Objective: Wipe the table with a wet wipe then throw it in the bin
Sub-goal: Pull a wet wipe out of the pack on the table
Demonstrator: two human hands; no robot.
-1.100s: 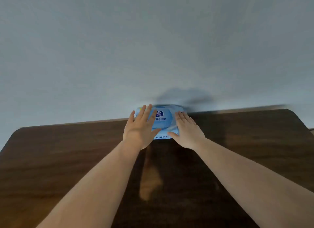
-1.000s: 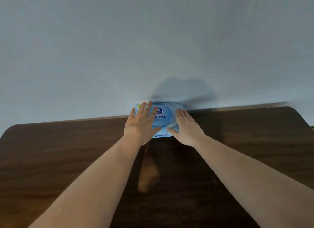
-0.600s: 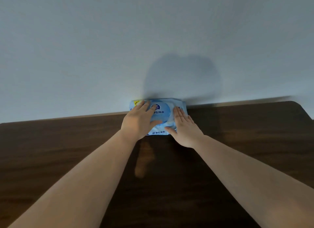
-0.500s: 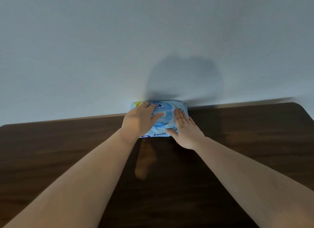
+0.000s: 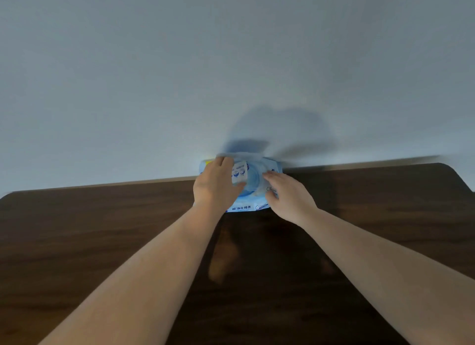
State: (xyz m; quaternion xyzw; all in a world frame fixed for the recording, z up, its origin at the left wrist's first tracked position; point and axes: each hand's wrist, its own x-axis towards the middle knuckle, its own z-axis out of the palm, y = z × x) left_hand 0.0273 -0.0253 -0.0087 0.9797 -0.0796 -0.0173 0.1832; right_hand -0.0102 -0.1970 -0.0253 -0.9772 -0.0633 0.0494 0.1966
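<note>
A light blue pack of wet wipes [image 5: 253, 184] lies flat at the far edge of the dark wooden table [image 5: 102, 229], against the wall. My left hand [image 5: 216, 185] rests on the pack's left half and its fingers hold the pack's lid flap [image 5: 239, 172], which stands lifted. My right hand [image 5: 289, 195] presses on the pack's right side with the fingers spread flat. No loose wipe shows, and no bin is in view.
A plain pale wall [image 5: 231, 74] rises directly behind the table. The table's rounded far right corner [image 5: 448, 168] is in view. Both forearms stretch across the middle of the tabletop.
My left hand has closed on the pack's lid flap and lifted it up. My right hand stays on the pack's right side. The view has shifted slightly.
</note>
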